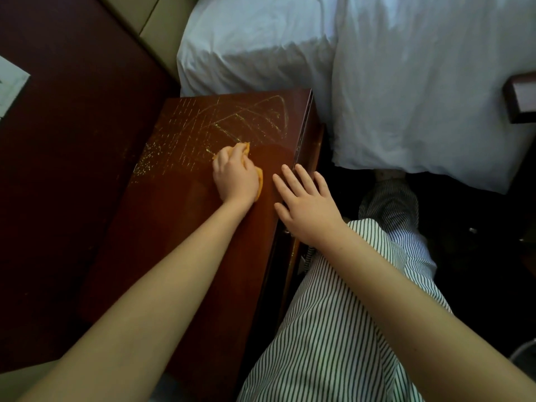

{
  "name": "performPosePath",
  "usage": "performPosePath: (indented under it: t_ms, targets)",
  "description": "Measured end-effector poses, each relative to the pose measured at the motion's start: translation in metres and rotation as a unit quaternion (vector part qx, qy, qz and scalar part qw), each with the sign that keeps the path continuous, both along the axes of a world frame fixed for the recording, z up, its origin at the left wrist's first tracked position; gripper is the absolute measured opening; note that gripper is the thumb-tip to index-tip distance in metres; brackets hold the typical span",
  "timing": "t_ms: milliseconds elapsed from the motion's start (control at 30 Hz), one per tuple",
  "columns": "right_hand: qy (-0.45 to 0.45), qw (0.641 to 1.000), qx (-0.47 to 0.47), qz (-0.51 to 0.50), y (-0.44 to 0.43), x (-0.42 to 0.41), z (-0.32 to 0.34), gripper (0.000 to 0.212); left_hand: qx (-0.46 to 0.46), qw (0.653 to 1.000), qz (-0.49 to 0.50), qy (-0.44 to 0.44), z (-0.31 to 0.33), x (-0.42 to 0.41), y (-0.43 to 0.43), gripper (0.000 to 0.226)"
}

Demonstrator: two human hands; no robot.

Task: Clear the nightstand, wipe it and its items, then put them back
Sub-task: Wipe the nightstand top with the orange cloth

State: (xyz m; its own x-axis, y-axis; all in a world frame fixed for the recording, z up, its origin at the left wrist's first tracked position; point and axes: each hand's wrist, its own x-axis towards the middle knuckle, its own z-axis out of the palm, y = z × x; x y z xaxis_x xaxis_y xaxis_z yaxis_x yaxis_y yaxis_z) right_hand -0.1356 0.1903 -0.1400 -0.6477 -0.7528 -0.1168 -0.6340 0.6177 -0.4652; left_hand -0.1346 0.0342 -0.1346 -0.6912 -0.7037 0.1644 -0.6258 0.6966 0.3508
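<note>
The left hand [235, 177] curls around a crumpled orange cloth [259, 181], pressing it onto the middle of a glossy reddish-brown wooden table [179, 221]. The right hand [307, 207] lies flat and empty, fingers spread, on the table's edge nearest the white-sheeted bed [377, 82].

No legible text, label or number recorded. Pale streaks [246, 117] on glossy red-brown wooden nightstand top [188, 216] formed no characters. Faint marks on white rectangular plate [10, 88] at left edge were unreadable.
</note>
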Motion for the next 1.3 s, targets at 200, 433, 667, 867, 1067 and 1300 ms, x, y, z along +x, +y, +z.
performPosePath:
  t_ms: [200,433,667,867,1067,1300]
  targets:
    - [-0.009,0.999,-0.009,-0.037,0.005,-0.005,0.002,0.054,0.001,0.989,-0.149,-0.001,0.001,0.028,0.021,0.035]
    - [-0.015,0.998,-0.014,-0.053,0.007,-0.005,0.002,0.055,-0.006,0.994,-0.108,-0.011,0.001,0.052,0.0,0.035]
    - [-0.031,0.997,-0.007,-0.077,0.012,-0.008,0.002,0.055,-0.004,0.999,-0.035,-0.002,0.0,-0.01,0.021,0.036]
    - [-0.034,0.996,-0.01,-0.081,0.011,-0.011,0.003,0.055,0.003,0.98,-0.197,-0.002,0.0,0.028,0.041,0.036]
    - [-0.031,0.996,-0.006,-0.085,0.015,-0.011,0.003,0.054,0.002,0.989,-0.146,-0.005,0.002,0.037,0.019,0.035]
    - [-0.014,0.99,0.002,-0.139,0.019,-0.012,0.004,0.053,0.007,0.994,-0.113,0.004,0.002,-0.017,0.037,0.035]
